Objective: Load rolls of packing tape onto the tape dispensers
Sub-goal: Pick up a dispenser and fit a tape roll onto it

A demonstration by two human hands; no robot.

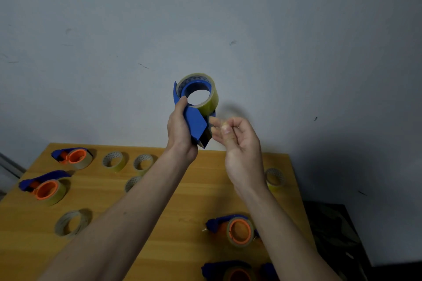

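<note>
I hold a blue tape dispenser [196, 122] up in front of the wall, above the wooden table [173, 191]. A yellowish roll of packing tape [209, 94] sits on its blue hub. My left hand [180, 130] grips the dispenser's handle, thumb up by the hub. My right hand [237, 141] is just right of the dispenser's cutter end, palm toward me, fingers loosely curled, thumb and fingertips close together near the tape's edge. Whether they pinch the clear tape end I cannot tell.
On the table lie loaded dispensers with orange hubs at the left [73, 156] [45, 187], front right [237, 229] and bottom edge [230, 272]. Loose tape rolls lie at the back [114, 161] [143, 162], the right edge [275, 178] and front left [70, 223].
</note>
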